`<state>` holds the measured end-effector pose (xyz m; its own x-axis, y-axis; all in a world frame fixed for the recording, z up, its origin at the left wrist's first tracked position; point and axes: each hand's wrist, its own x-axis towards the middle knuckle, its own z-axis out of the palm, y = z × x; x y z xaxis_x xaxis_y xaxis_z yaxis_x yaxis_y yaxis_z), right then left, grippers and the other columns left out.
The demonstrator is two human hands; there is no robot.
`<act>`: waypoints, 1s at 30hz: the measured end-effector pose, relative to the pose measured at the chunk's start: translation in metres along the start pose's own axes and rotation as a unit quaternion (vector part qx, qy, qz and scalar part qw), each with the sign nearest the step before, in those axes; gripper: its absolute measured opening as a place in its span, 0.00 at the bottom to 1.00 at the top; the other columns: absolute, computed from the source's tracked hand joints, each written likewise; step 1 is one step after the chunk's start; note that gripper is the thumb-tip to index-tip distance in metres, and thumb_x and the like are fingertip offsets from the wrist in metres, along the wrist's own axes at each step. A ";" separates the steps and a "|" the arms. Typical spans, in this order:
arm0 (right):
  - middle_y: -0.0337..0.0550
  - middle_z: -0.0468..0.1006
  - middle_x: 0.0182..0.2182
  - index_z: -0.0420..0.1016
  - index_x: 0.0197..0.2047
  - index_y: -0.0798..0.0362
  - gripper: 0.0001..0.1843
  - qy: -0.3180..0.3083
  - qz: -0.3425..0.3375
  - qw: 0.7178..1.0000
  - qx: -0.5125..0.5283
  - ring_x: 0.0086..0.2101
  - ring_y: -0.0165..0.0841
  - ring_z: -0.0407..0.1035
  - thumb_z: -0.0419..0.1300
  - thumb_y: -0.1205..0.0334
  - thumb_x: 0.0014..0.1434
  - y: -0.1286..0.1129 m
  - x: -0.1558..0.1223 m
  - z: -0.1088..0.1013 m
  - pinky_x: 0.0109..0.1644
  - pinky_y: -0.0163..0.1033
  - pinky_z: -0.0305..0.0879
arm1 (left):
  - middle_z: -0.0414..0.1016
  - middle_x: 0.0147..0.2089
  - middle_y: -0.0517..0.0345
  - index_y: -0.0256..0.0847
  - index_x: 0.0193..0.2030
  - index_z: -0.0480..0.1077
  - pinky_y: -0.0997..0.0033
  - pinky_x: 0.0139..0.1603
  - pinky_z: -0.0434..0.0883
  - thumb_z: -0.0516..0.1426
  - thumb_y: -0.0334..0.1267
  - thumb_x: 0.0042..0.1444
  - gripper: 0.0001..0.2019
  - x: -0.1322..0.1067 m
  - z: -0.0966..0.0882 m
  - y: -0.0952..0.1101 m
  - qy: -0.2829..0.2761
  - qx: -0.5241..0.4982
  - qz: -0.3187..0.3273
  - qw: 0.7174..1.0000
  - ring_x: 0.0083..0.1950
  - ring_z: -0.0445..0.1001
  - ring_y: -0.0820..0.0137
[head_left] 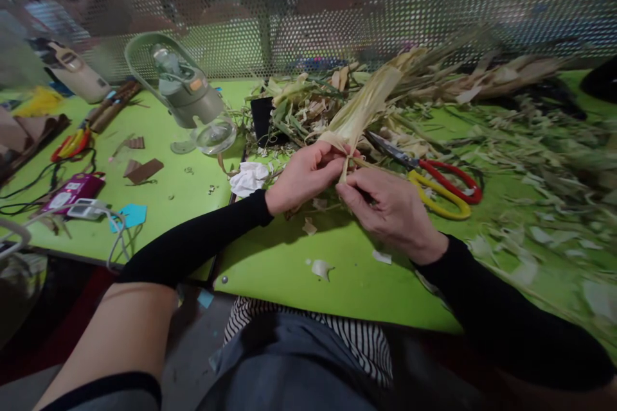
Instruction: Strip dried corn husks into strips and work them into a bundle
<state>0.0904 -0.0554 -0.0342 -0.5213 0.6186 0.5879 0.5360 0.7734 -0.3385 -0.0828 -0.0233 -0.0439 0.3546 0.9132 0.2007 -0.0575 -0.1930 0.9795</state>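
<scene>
A bundle of pale dried corn husks (369, 99) fans up and away from my fingers over the green table. My left hand (311, 174) pinches it near its lower end. Close beside it, my right hand (390, 209) grips the narrow twisted tip between thumb and fingers. Part of the husk is hidden behind the fingers. Just right of my right hand lie scissors (446, 183) with one red and one yellow handle, their blades pointing toward the husks.
Husk scraps (554, 160) cover the table's right side, with a heap (308, 99) behind my hands. A green-handled bottle (193, 93), crumpled tissue (248, 178), purple device (77, 191) with cables and another bottle (77, 70) stand or lie leftward. A perforated metal screen (231, 19) borders the back.
</scene>
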 end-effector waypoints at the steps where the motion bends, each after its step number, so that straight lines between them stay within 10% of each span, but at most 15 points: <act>1: 0.39 0.72 0.24 0.64 0.30 0.47 0.14 0.009 -0.008 0.999 -0.035 0.26 0.33 0.64 0.55 0.61 0.70 0.002 0.001 0.000 0.31 0.41 0.60 | 0.82 0.43 0.54 0.36 0.43 0.72 0.71 0.53 0.73 0.56 0.34 0.66 0.05 0.001 -0.002 0.003 -0.002 -0.008 -0.021 1.000 0.45 0.79 0.73; 7: 0.46 0.80 0.29 0.72 0.34 0.49 0.13 0.006 -0.035 0.992 -0.119 0.31 0.40 0.70 0.55 0.57 0.70 0.015 0.003 -0.008 0.39 0.46 0.64 | 0.75 0.32 0.63 0.34 0.38 0.70 0.76 0.40 0.70 0.62 0.31 0.61 0.05 0.006 -0.011 0.011 -0.032 -0.008 -0.112 0.993 0.31 0.72 0.80; 19: 0.41 0.80 0.33 0.76 0.37 0.48 0.12 0.015 0.277 0.939 0.204 0.33 0.37 0.73 0.66 0.48 0.60 0.034 0.007 -0.009 0.39 0.44 0.69 | 0.78 0.32 0.59 0.32 0.36 0.72 0.69 0.47 0.75 0.60 0.28 0.64 0.04 0.005 -0.017 0.018 -0.135 -0.093 -0.245 0.956 0.32 0.76 0.79; 30: 0.43 0.83 0.35 0.77 0.35 0.48 0.09 0.016 0.216 0.966 0.143 0.36 0.40 0.76 0.65 0.52 0.61 0.032 0.006 -0.010 0.43 0.47 0.73 | 0.75 0.28 0.61 0.33 0.32 0.70 0.74 0.39 0.74 0.57 0.26 0.67 0.10 0.004 -0.010 0.025 -0.095 -0.085 -0.265 0.956 0.27 0.72 0.82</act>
<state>0.1107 -0.0287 -0.0343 -0.2670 0.8905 0.3683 0.4902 0.4546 -0.7437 -0.0925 -0.0208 -0.0185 0.5378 0.7820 -0.3151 0.0315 0.3549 0.9344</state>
